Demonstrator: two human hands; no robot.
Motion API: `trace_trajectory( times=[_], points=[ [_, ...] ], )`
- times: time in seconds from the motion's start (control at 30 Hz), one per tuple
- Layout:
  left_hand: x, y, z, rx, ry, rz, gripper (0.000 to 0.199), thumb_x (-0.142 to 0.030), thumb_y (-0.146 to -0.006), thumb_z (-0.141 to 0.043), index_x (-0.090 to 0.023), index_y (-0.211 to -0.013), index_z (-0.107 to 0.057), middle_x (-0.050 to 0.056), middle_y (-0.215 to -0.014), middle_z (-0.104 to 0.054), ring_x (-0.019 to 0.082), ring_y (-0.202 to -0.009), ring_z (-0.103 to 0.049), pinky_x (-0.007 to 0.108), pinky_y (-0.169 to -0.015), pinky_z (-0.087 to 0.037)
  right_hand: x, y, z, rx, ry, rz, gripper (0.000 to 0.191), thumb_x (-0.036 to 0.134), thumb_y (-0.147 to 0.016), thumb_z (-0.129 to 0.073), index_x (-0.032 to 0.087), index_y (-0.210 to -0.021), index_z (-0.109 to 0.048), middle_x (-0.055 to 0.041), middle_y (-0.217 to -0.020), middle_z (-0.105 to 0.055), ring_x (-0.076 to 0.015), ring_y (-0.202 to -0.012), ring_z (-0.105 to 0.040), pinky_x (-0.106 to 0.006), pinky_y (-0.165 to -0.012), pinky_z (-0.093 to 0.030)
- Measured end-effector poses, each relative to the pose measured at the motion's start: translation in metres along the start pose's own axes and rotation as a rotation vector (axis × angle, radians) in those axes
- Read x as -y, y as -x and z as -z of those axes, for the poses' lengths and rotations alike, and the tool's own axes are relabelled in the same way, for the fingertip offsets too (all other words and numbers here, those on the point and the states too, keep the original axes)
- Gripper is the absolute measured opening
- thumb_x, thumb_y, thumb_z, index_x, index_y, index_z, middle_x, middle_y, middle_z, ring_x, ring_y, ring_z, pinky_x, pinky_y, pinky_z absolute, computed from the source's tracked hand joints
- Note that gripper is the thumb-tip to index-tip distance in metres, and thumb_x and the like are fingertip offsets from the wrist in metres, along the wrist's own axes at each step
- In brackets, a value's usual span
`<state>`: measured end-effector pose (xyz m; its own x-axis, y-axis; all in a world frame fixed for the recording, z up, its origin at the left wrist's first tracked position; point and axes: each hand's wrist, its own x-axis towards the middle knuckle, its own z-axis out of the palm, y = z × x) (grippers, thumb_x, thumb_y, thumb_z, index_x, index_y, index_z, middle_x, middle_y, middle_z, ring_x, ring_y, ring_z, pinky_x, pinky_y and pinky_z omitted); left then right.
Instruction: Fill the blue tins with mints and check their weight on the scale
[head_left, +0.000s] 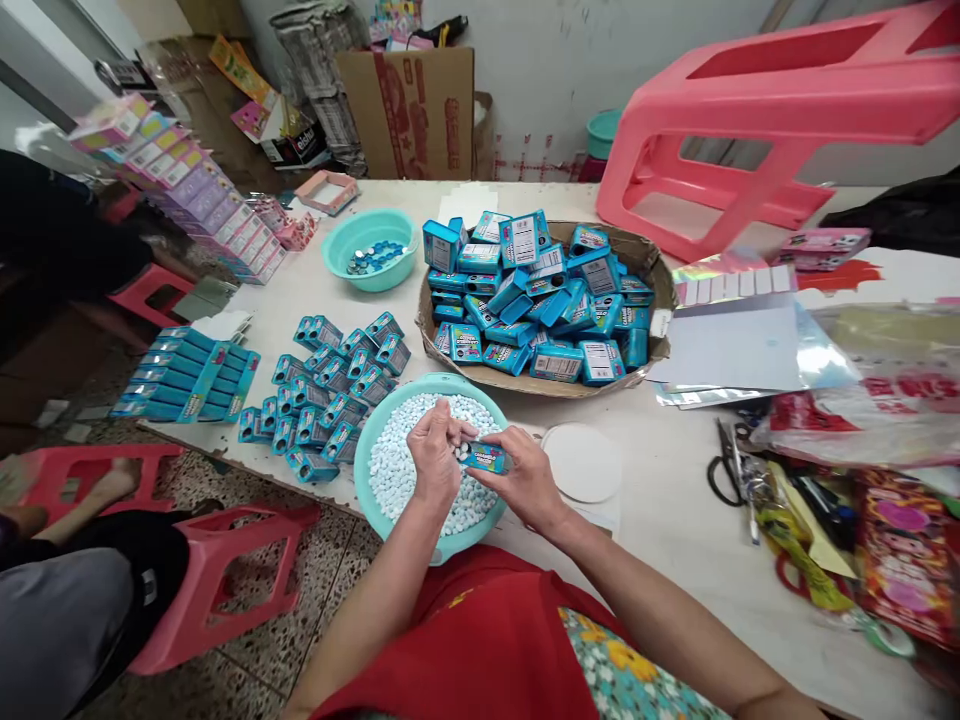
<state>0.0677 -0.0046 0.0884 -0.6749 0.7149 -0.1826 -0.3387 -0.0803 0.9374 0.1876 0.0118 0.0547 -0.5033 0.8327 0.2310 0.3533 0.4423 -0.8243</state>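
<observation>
Filling seems in hand: blue container [487, 458] is held in right grip [527, 478] over white pellets [397, 450], left grip [435, 455] curled alongside, contents untellable, steady aim called for.

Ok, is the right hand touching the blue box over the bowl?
Touching. The head view shows the right hand gripping the blue box at its edges, with no gap between.

One held box [486, 457], three turquoise bowls [452, 547]
</observation>
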Motion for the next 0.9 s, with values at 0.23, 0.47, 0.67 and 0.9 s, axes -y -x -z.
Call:
trace_trajectory(
  times=[0.23,0.47,0.67,0.9],
  points=[
    [-0.001,-0.012,-0.001,-0.003,0.070,0.063,0.047,-0.050,-0.082,-0.055,-0.018,-0.055,-0.035,-0.005,-0.050,-0.031,0.006,-0.039,-0.033,0.020,-0.040,-0.025,-0.002,-0.003,-0.002,-0.012,-0.036,-0.042,0.034,0.042,-0.069,-0.074,0.024,-0.096,-0.063,-0.0047,-0.086,-0.063,-0.0240,-0.084,-0.057,-0.036,-0.074,-0.046],
    [0.025,-0.045,0.053,0.127,-0.632,-0.126,0.032,-0.045,-0.080,-0.057,-0.020,-0.062,-0.050,0.002,-0.065,-0.052,0.017,-0.064,-0.052,0.029,-0.063,-0.043,-0.017,0.013,0.033,-0.047,-0.182,-0.154,0.033,0.041,-0.072,-0.073,0.024,-0.098,-0.063,-0.0041,-0.090,-0.063,-0.0227,-0.085,-0.060,-0.033,-0.072,-0.048],
    [0.049,-0.094,0.030,0.311,-1.110,-0.547,0.026,-0.029,-0.083,-0.055,-0.022,-0.109,-0.057,0.010,-0.108,-0.057,0.027,-0.106,-0.049,0.042,-0.095,-0.036,-0.079,0.060,0.073,-0.345,0.001,-0.401,0.032,0.044,-0.072,-0.069,0.023,-0.096,-0.062,-0.0062,-0.095,-0.064,-0.0252,-0.088,-0.059,-0.038,-0.077,-0.048],
    [0.096,-0.156,-0.094,0.623,-1.539,-0.506,0.054,-0.008,-0.082,-0.046,-0.023,-0.133,-0.037,0.013,-0.134,-0.041,0.027,-0.122,-0.037,0.041,-0.093,-0.039,-0.117,0.078,0.075,-0.497,0.119,-0.458,0.052,0.048,-0.071,-0.067,0.021,-0.115,-0.055,-0.0115,-0.116,-0.057,-0.0321,-0.109,-0.052,-0.050,-0.090,-0.043]
  ],
)
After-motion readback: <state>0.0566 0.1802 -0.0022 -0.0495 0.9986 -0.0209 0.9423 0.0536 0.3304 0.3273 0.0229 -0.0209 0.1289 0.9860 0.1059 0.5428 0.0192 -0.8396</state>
